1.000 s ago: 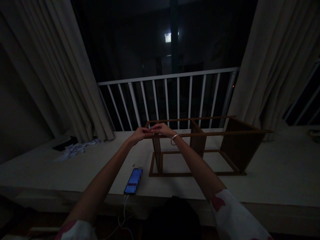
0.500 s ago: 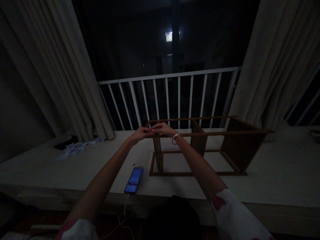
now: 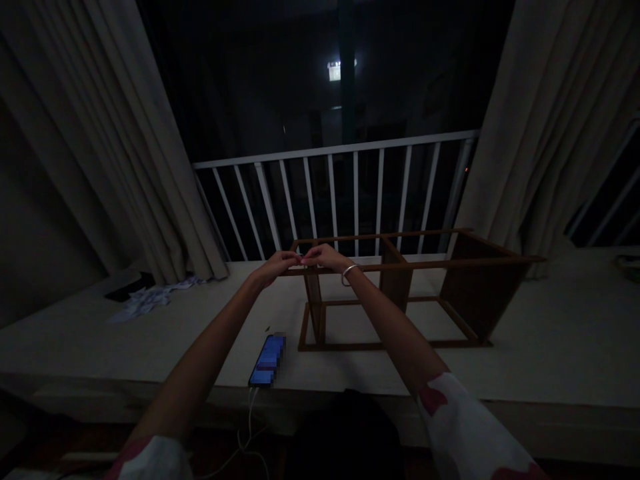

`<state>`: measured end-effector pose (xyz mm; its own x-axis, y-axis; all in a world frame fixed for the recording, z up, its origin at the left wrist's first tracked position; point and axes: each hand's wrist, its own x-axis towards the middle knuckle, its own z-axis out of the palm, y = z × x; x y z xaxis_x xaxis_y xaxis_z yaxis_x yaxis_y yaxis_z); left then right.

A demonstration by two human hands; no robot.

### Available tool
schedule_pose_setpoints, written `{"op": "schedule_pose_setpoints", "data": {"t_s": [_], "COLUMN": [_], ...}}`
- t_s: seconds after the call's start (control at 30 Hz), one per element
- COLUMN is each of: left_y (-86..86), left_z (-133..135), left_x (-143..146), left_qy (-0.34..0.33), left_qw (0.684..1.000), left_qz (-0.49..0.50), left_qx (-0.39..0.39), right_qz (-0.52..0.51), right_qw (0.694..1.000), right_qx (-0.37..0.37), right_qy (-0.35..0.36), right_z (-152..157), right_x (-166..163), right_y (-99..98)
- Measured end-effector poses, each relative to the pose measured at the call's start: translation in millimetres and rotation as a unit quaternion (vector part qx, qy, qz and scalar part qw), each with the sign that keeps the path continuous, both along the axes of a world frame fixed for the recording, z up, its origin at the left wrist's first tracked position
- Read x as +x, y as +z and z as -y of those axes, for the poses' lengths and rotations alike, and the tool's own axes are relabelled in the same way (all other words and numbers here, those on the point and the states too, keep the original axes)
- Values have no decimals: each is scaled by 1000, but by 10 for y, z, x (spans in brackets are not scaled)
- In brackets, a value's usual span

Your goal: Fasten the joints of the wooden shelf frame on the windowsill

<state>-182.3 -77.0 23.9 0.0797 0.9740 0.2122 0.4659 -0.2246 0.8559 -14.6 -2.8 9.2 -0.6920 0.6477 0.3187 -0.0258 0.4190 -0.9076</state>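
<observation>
A brown wooden shelf frame lies on its side on the pale ledge. Both hands meet over the left end of its upper front rail. My left hand has its fingers pinched together close to the rail's end. Beside it, my right hand, with a silver bangle at the wrist, is closed with its fingertips nearly against the left ones. Whatever lies between the fingertips is too small and dark to make out.
A lit phone with a white cable lies at the ledge's front edge. Crumpled papers are at the left. White railings stand behind the frame, between long curtains. The room is dim.
My left hand has drawn slightly left, and its fingertips overlap the right ones less. The right hand stays at the rail's end. The whole view has shifted a little.
</observation>
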Motion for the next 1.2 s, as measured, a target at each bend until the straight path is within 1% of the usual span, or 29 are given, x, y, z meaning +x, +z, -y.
{"op": "schedule_pose_setpoints", "data": {"t_s": [0.07,0.17,0.3,0.37,0.5,0.63,0.73,0.93,1.1,1.2], "left_y": [6,1,-6,-3,5,-21,-40,-8,-18,-36], "left_z": [-2,-15,-25,-30,-62,-112,-138,-126,-108,-111], "left_x": [5,11,9,-4,-57,-134,-171,-142,-134,-129], "left_qy": [9,20,31,26,-18,2,5,5,14,25], "left_qw": [1000,1000,999,999,998,994,992,994,998,998], "left_qz": [5,8,17,23,62,87,106,67,13,8], "left_qx": [0,-20,-19,-15,-28,-65,-74,-88,-66,-49], "right_qz": [-7,-12,-17,-20,-14,-19,-19,-23,-29,-27], "right_qw": [1000,1000,1000,1000,1000,1000,1000,1000,1000,1000], "right_qx": [-3,-8,4,5,-2,0,1,0,-6,-7], "right_qy": [6,17,15,19,4,5,3,7,6,9], "right_z": [0,-14,-28,-24,-7,-9,-29,-71,-79,-80], "right_x": [-9,-25,-35,-30,-15,-15,-26,-41,-54,-60], "right_y": [-5,-19,-31,-28,-18,-21,-35,-67,-76,-80]}}
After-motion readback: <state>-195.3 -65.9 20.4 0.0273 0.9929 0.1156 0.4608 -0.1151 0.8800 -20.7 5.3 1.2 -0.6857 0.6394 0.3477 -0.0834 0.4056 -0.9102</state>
